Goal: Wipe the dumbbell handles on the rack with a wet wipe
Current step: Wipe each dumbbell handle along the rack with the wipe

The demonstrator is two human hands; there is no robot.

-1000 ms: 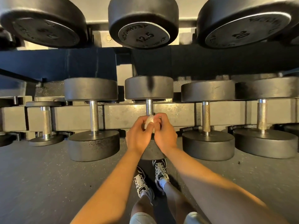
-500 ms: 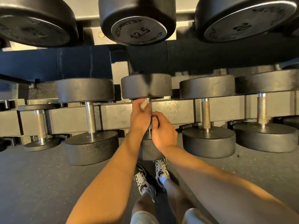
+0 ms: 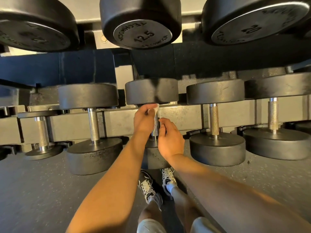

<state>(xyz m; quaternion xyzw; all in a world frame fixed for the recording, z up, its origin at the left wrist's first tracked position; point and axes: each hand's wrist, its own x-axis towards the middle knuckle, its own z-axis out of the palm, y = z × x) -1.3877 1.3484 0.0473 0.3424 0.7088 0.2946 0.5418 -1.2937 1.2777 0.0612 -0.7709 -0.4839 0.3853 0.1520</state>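
White wipe (image 3: pixel 156 108), pinched by the left hand (image 3: pixel 144 117), meets the handle (image 3: pixel 155 126) near its top; right hand (image 3: pixel 170 140) fingers curl beside it, grip unclear.

Silver metal dumbbell handles (image 3: pixel 93 125) are looking knurled and shiny, round black heads (image 3: pixel 88 95) are looking matt, white wet wipe (image 3: pixel 156 107) is looking papery.

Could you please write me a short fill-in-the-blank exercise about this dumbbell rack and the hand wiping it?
1. The left hand pinches the wet wipe against the metal handle of a dumbbell on the ____ shelf.
2. The upper dumbbell head directly above that handle is marked ____.
3. The upper right dumbbell head is marked ____.

Missing words: lower; 12.5; 20
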